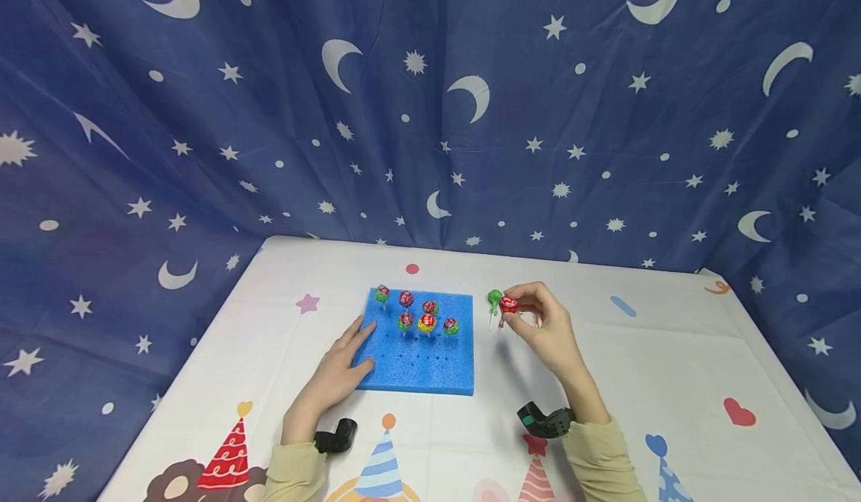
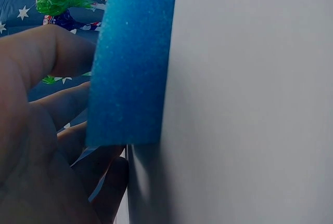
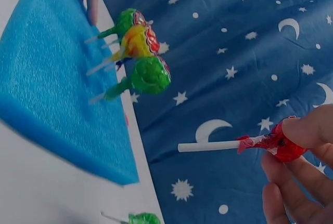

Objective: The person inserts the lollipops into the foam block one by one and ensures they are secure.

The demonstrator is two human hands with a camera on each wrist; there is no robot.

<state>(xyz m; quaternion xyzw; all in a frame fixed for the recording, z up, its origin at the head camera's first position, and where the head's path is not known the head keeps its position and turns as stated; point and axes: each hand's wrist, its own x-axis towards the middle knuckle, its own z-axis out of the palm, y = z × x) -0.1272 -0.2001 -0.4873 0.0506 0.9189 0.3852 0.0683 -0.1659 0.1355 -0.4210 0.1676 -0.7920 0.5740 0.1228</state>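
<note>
Red lollipop [image 1: 508,305] is pinched between thumb and fingertips of the right hand [image 1: 550,332], held up over the white table [image 1: 646,367], just right of the blue foam block [image 1: 403,379]. Left hand [image 1: 332,376] isn't clenched, fingers pretty straight, resting along the block's left edge. Six other lollipops [image 1: 427,323] stand stuck in the foam, and a green lollipop [image 1: 494,297] lies beside it.

Left hand [image 1: 338,369]: at left edge of blue board [image 1: 417,377], fingertips touching it.
Right hand [image 1: 550,335]: pinches red lollipop [image 1: 508,305], right of blue board.
Blue board: six lollipops [image 1: 427,323] standing toward far side; holes [image 1: 437,358] nearer.
Green lollipop [image 1: 494,297]: just beside the red one.
Tabletop [image 1: 673,367]: white, party-hat print.
Curtain [image 1: 403,166]: blue, moon-and-star print, behind tabletop.
</note>
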